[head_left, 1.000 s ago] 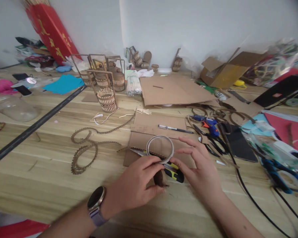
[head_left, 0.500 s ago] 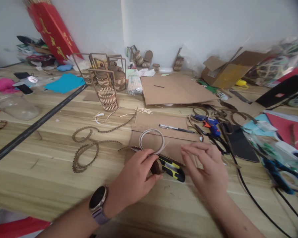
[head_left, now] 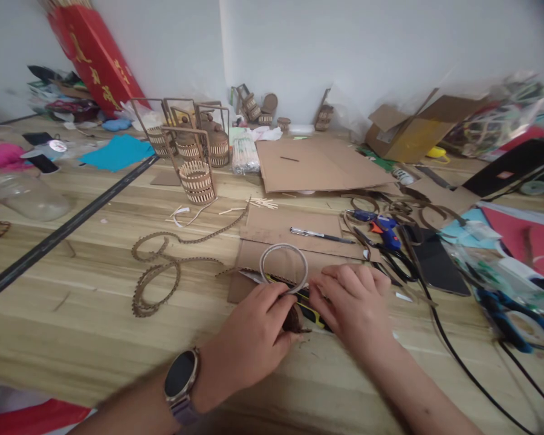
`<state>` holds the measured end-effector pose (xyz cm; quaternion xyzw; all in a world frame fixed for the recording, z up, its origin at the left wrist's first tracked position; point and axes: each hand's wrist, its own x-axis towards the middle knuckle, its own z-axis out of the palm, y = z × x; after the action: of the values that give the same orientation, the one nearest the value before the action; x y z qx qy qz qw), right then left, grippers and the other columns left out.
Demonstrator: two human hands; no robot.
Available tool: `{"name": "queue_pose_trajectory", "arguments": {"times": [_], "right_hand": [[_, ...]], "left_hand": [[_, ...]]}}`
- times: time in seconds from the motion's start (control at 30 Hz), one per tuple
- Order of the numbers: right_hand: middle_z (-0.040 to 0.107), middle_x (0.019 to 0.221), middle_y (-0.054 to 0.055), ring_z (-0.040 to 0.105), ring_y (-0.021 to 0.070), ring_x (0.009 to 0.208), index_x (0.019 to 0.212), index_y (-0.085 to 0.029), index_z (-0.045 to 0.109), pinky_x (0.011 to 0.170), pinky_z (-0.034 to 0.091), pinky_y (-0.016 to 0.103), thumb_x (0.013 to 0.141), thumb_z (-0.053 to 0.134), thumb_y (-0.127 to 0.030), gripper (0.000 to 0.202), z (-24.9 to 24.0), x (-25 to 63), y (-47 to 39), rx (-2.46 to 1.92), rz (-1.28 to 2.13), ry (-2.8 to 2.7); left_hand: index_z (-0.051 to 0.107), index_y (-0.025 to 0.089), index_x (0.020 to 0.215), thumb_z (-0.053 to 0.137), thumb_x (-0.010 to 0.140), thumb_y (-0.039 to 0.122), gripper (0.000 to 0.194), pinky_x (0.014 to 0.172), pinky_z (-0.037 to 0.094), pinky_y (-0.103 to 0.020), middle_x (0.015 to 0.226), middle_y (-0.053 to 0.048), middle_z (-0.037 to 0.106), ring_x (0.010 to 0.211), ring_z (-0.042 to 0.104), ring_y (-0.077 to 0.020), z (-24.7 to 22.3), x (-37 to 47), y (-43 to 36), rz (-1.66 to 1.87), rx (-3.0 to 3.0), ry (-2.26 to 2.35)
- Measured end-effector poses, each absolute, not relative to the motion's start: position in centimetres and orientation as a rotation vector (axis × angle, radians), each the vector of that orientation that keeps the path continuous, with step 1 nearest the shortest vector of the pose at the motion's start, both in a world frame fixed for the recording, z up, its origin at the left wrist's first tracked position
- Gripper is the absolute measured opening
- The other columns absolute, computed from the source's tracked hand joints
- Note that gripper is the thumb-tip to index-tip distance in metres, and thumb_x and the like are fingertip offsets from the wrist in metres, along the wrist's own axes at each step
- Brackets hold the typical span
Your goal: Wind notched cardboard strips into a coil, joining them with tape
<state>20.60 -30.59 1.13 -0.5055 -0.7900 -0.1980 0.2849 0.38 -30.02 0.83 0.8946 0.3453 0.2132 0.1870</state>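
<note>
My left hand (head_left: 254, 338) pinches the lower edge of a pale ring-shaped roll (head_left: 304, 269) between thumb and fingers. A small round brown piece (head_left: 294, 319) is also held in that hand, below the ring. Just right of the ring is my right hand (head_left: 353, 302), its fingers bent and pressed together; whatever they hold is too small or hidden to name. A black and yellow utility knife (head_left: 316, 315) lies behind the hands, partly covered. To the left, a notched brown strip (head_left: 156, 290) lies in loops on the wooden table (head_left: 95, 338).
Small woven baskets (head_left: 197, 181) with tall handles stand at the back left. Cardboard sheets (head_left: 317, 163) lie behind the hands, with a pen (head_left: 321, 235) on one. At right are a blue glue gun (head_left: 390, 232), a black phone (head_left: 442, 263), a cable and scissors (head_left: 399, 263).
My right hand has moved left, close to the ring, and its fingers have drawn together. The ring and my left hand have shifted slightly right and toward me.
</note>
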Motion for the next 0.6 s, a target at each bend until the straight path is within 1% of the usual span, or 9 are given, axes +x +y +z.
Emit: {"name": "queue_pose_trajectory", "arguments": {"times": [0.1,0.2,0.37,0.5,0.57,0.6], "right_hand": [[0.064,0.079,0.003,0.052,0.0225,0.076,0.082,-0.024,0.064,0.070,0.032,0.039,0.089,0.058,-0.019,0.010,1.2,21.0,-30.3,-1.350,-0.317,-2.038],[0.064,0.078,0.002,0.055,0.0232,0.077,0.080,-0.025,0.064,0.070,0.034,0.039,0.085,0.058,-0.019,0.011,1.2,21.2,-30.1,-1.362,-0.184,-1.947],[0.063,0.075,0.002,0.058,0.0238,0.076,0.074,-0.026,0.065,0.069,0.040,0.038,0.082,0.056,-0.020,0.013,1.0,21.2,-29.9,-1.376,0.013,-1.867],[0.062,0.074,0.001,0.060,0.0222,0.074,0.072,-0.026,0.062,0.067,0.044,0.036,0.081,0.057,-0.021,0.011,0.8,23.5,-29.0,-1.399,0.043,-1.716],[0.061,0.075,0.000,0.059,0.0208,0.070,0.075,-0.026,0.060,0.065,0.044,0.034,0.085,0.054,-0.020,0.013,0.9,25.1,-28.6,-1.427,-0.025,-1.614],[0.061,0.076,0.001,0.059,0.0213,0.071,0.079,-0.026,0.061,0.066,0.044,0.035,0.087,0.055,-0.021,0.011,1.1,25.6,-28.6,-1.440,-0.059,-1.571]], "left_hand": [[0.057,0.011,0.118,0.073,0.083,0.023,0.041,0.098,0.053,-0.045,0.123,-0.017,0.060,0.113,0.059,-0.0298,1.4,0.4,-30.1,0.628,2.506,0.918],[0.058,0.011,0.116,0.073,0.083,0.023,0.038,0.097,0.053,-0.042,0.122,-0.017,0.061,0.111,0.060,-0.0282,1.9,0.5,-30.1,0.670,2.492,0.865],[0.058,0.014,0.116,0.071,0.085,0.027,0.037,0.099,0.052,-0.041,0.124,-0.015,0.061,0.114,0.059,-0.0271,2.3,0.6,-30.2,0.678,2.463,0.832],[0.056,0.014,0.119,0.070,0.086,0.028,0.038,0.099,0.052,-0.041,0.123,-0.015,0.061,0.114,0.059,-0.0271,2.1,0.3,-30.4,0.722,2.449,0.841],[0.056,0.015,0.120,0.068,0.088,0.029,0.037,0.099,0.052,-0.041,0.123,-0.015,0.061,0.114,0.059,-0.0270,2.0,0.1,-30.4,0.746,2.439,0.850],[0.055,0.015,0.121,0.067,0.088,0.028,0.037,0.099,0.052,-0.042,0.123,-0.015,0.061,0.115,0.059,-0.0272,1.9,0.1,-30.3,0.748,2.433,0.856]]}}
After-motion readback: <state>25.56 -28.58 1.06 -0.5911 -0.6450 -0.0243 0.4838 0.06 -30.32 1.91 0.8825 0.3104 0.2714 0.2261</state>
